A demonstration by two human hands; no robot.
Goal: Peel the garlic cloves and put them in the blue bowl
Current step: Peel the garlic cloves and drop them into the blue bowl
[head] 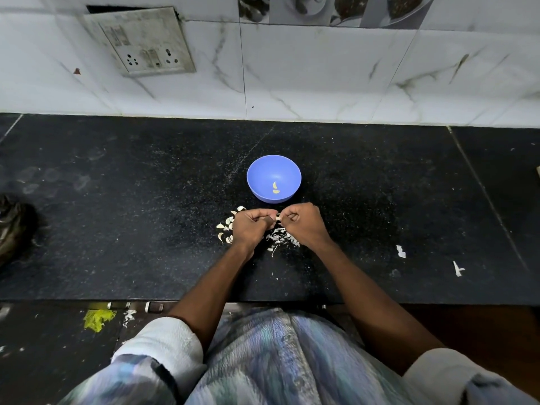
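Between my fingers [273,215] both hands pinch one clove [278,218]; I should strip skin gently, bowl [264,171] just beyond.

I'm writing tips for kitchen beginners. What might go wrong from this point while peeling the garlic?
Loose skins lie right beside the unpeeled cloves, so scraps could get mixed in. The left hand and right hand pinch one small clove just short of the blue bowl; it might slip onto the speckled counter.
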